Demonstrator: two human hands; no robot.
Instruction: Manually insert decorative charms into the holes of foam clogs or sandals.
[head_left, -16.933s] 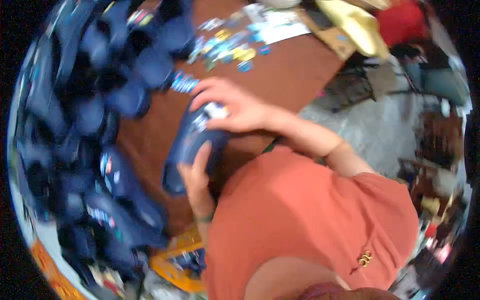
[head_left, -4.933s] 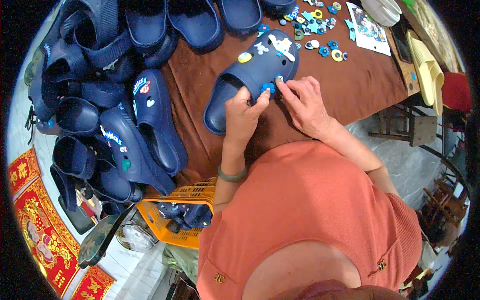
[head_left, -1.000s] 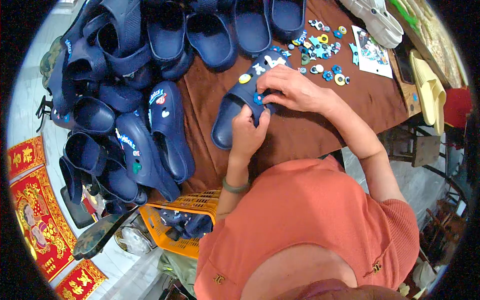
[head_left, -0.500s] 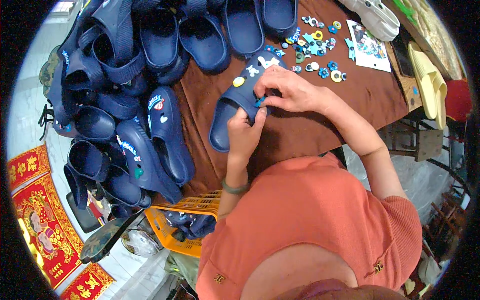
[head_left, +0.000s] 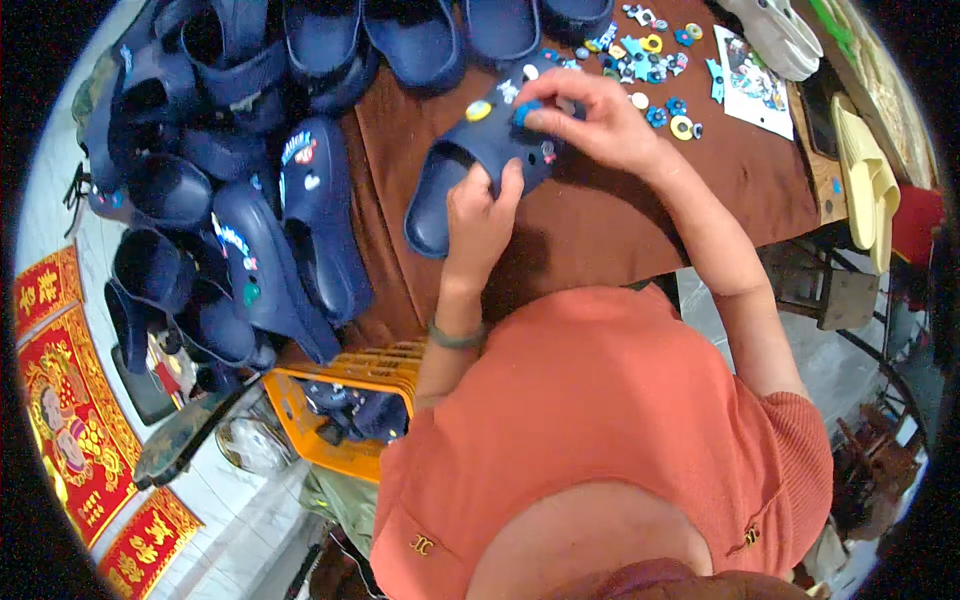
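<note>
A navy blue clog (head_left: 452,172) lies on the brown table (head_left: 600,220), with small charms on its upper: a yellow one, a white one and others. My left hand (head_left: 480,215) grips the clog at its middle, thumb over the upper. Fingertips of my right hand (head_left: 590,118) pinch a small blue charm (head_left: 524,111) against the clog's toe end. Just beyond that hand several loose coloured charms (head_left: 655,60) are scattered on the table.
Many navy clogs (head_left: 250,150) are heaped on the table's left and far side. A printed card (head_left: 750,80) and pale yellow sandals (head_left: 865,185) lie at right. An orange basket (head_left: 340,400) with clogs sits below the table, red decorated panels (head_left: 70,420) at lower left.
Over the last second my right hand stayed at the clog's toe with the blue charm. The left hand shifted its hold slightly along the clog. Several seconds ago both hands pressed on the clog's upper.
</note>
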